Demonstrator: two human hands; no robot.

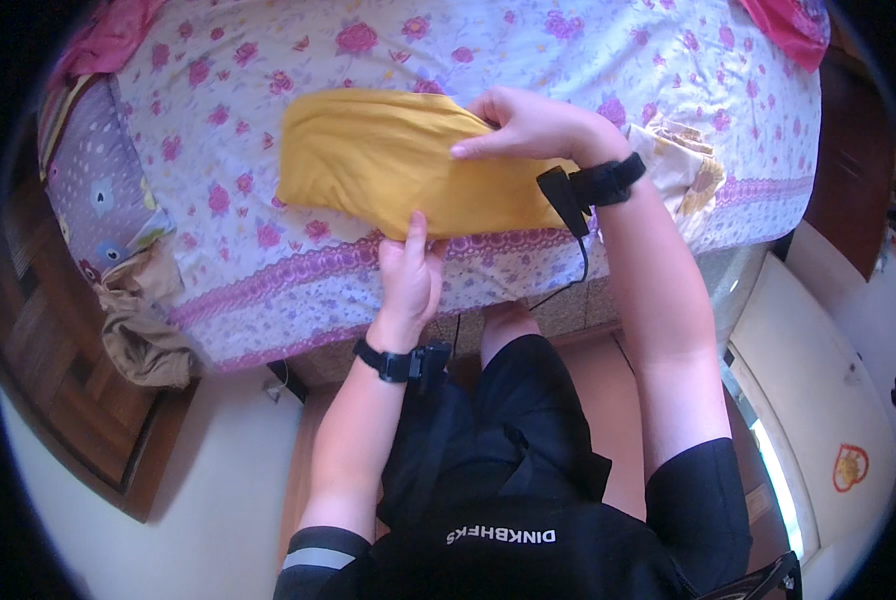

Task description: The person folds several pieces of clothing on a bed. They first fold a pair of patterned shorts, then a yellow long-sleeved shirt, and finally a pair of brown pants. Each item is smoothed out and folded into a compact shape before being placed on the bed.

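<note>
A folded yellow cloth lies on a bed covered by a white sheet with pink flowers. My right hand grips the cloth's upper right edge, fingers curled over the fold. My left hand pinches the cloth's near edge at the bed's front, thumb on top. Both wrists wear black bands, and a thin cable hangs from the right one.
A brown garment hangs off the bed's left corner beside a purple patterned pillow. Pink cloths lie at the far corners. A printed cream cloth sits right of my wrist. A white appliance stands at the right.
</note>
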